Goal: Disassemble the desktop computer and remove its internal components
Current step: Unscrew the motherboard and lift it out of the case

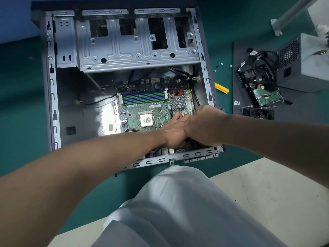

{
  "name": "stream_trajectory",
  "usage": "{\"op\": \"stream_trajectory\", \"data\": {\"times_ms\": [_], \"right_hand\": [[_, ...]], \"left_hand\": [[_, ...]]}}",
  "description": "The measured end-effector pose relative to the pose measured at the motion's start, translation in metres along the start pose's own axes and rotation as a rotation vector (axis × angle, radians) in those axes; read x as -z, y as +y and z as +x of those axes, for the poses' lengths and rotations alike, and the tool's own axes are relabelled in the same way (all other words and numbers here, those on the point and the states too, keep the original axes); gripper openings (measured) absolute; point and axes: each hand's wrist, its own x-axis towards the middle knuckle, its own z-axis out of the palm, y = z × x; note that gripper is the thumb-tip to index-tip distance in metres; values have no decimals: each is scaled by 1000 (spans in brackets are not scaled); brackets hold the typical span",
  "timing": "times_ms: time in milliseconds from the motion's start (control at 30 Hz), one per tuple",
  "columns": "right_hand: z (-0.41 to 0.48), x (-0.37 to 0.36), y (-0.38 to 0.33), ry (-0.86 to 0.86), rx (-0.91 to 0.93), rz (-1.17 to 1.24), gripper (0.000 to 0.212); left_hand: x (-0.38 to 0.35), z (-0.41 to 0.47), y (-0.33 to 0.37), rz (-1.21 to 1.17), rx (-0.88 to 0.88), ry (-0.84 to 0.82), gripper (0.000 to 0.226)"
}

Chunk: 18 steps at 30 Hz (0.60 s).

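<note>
The computer case (80, 122) is found lying open on its side on the green tabletop (21, 86), with its interior facing up. The motherboard (140, 111) is seated in the lower right part of the case. On it, blue and green memory slots (144, 98), a bare processor (146, 120) and a small finned heatsink (179, 102) are exposed. A metal drive cage (138, 47) spans the far end of the case, and a loose black cable (99, 102) lies on the case floor to the left of the board.

Both hands are placed at the near right corner of the board, touching each other. The left hand (175, 129) is seen with fingers curled down onto the board; what is gripped is hidden. The right hand (204, 125) is laid over it, palm down; its fingers are out of sight and its grip cannot be told.

To the right of the case, a yellow tool (221, 88) and several loose screws (222, 65) are noted on the tabletop. Further right, a dark panel (238, 72) carries a hard drive (265, 97) in its bracket, with tangled cables, and a small fan (258, 113). A grey power supply (302, 68) stands at the panel's far edge.
</note>
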Motion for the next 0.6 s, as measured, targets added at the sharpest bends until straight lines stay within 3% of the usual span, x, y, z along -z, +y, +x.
{"op": "stream_trajectory", "data": {"times_ms": [233, 400, 600], "right_hand": [[1, -4, 0, 30, 11, -41, 20], [2, -2, 3, -58, 27, -112, 16], [4, -1, -4, 44, 4, -57, 17]], "left_hand": [[1, -3, 2, -24, 6, 1, 13], [3, -3, 2, -14, 10, 11, 17], [1, -2, 1, -118, 70, -37, 20]]}}
